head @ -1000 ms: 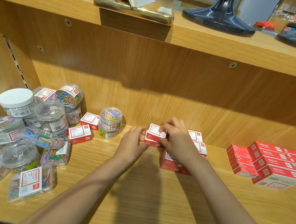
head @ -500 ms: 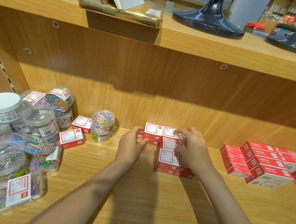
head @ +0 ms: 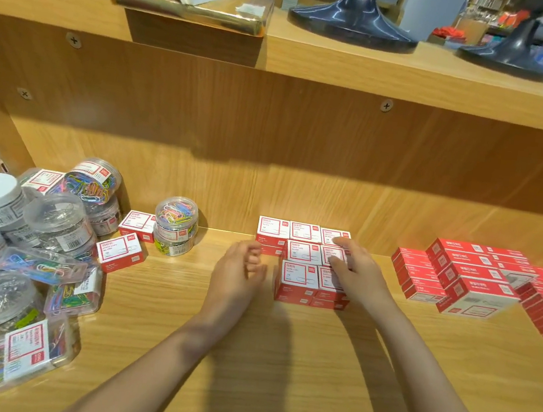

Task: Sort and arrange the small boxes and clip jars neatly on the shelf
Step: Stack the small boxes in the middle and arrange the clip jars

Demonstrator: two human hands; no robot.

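Observation:
A block of small red-and-white boxes (head: 300, 265) stands stacked in rows at the middle of the wooden shelf (head: 277, 362). My right hand (head: 354, 272) lies flat on the block's right side, fingers straight, touching the box tops. Just left of the block, my left hand (head: 237, 270) hovers with loosely curled fingers, holding nothing. Two loose small boxes (head: 120, 251) (head: 138, 224) lie further left beside two stacked clip jars (head: 176, 224) of coloured clips. A heap of clip jars (head: 54, 222) and clear clip packs fills the left end.
A larger stack of red boxes (head: 460, 279) sits at the right, running to the frame edge. The back panel (head: 271, 143) rises behind everything. The upper shelf (head: 351, 64) carries a book stand and two dark lamp bases. Bare shelf board lies in front of the hands.
My left hand let go of the small box, which now sits at the block's back left, and drew back. My right hand stayed on the block's right side.

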